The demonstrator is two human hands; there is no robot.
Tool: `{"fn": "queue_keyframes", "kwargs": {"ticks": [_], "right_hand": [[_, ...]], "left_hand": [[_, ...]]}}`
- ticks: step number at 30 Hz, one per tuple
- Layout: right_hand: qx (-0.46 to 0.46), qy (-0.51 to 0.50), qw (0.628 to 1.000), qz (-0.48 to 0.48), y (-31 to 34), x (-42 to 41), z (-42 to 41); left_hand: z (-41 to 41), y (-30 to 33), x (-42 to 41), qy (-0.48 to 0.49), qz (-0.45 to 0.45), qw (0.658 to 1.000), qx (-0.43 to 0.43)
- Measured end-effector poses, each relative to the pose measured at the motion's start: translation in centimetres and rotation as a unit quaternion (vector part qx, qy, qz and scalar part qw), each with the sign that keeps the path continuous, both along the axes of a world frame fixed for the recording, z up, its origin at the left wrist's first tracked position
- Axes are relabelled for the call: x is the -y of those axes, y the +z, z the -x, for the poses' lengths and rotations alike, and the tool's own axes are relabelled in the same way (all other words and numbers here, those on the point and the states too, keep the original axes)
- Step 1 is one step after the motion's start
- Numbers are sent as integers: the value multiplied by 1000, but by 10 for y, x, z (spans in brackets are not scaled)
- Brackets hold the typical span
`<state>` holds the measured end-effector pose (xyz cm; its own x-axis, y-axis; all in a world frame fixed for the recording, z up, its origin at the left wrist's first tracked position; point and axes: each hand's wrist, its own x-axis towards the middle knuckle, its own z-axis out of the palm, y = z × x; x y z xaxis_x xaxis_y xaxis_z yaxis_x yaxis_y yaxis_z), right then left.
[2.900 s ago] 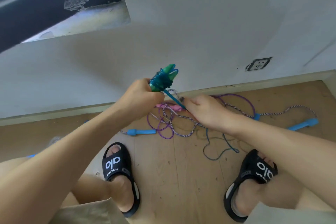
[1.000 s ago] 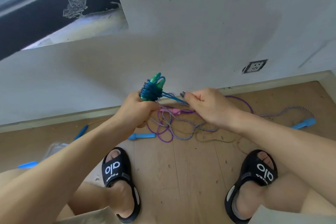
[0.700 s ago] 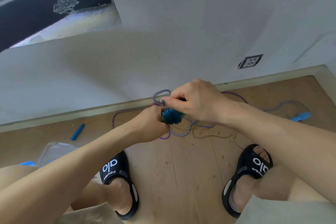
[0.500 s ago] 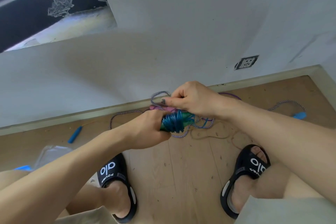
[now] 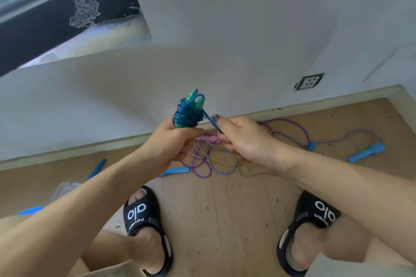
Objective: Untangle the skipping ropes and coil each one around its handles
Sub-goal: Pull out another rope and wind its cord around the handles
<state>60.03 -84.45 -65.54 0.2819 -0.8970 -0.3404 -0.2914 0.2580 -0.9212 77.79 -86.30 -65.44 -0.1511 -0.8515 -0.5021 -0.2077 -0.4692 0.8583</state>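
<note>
Left hand point(image 5: 171, 144) grip: fingers curled round the green handles point(image 5: 195, 99), held upright, with glossy blue rope point(image 5: 186, 116) coiled tightly about them. Right hand point(image 5: 243, 139) grip: pinches the rope's free strand, taut from the coil. Beneath, on the wooden floor point(image 5: 225, 209), a purple rope point(image 5: 202, 170) and a striped rope point(image 5: 222, 170) lie tangled, blue handles point(image 5: 365, 153) lying nearby.
</note>
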Motion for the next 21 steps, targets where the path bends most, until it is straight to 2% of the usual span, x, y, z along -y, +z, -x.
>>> {"fn": "queue_keyframes", "kwargs": {"ticks": [3,7,8,10,12,13,15,19,21], "right_hand": [[-92,4,986,142,4,-6,-3],[-207,59,938,273,-7,-4,3],[-238,85,916,312,-9,-3,5],[-298,146,847,415,-8,-2,9],[-332,203,790,474,-6,0,14],[-342,220,778,479,-6,2,16],[-350,224,794,445,-1,9,18],[-278,170,868,374,-3,20,20],[-248,158,877,381,-9,19,20]], "left_hand": [[5,-9,-2,6,-30,999,17],[8,-14,-4,-15,-43,998,50],[9,-15,-5,-23,-38,997,68],[10,-18,-8,-75,8,986,151],[14,-20,-11,-165,82,950,252],[16,-20,-13,-201,109,932,280],[20,-22,-18,-247,132,914,295],[18,-22,-14,-261,147,905,303],[16,-20,-11,-263,163,899,310]]}}
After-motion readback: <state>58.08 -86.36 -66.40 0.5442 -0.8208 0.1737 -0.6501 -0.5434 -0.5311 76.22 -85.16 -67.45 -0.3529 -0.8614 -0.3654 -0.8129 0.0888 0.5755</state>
